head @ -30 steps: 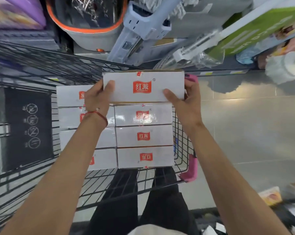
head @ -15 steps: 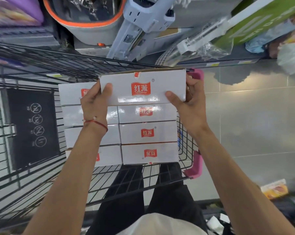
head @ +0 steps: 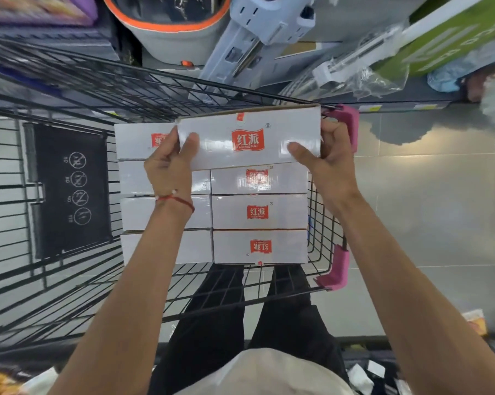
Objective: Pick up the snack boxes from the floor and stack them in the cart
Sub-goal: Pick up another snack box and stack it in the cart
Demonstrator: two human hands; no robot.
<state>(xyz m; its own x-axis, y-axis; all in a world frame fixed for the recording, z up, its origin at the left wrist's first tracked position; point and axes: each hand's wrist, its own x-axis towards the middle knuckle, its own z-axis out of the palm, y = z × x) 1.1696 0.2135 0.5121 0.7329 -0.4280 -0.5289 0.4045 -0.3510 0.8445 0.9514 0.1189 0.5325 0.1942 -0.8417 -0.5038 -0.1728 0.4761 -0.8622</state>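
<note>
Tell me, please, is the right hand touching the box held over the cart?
Touching. The head view shows the right hand gripping the box at its right end, with the thumb pressed flat on the top face.

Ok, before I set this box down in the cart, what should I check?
1. Both ends of the held box held by the left grip and right grip: ok.
2. Box parallel with the stacked boxes: slightly skewed, left end over the neighbouring row, not ok.
3. Slot beneath it free: hidden by the box, cannot tell.
4. Stacked boxes lie flat in even rows: ok.
5. Right grip clear of the pink corner guard: very close, cannot tell.
</note>
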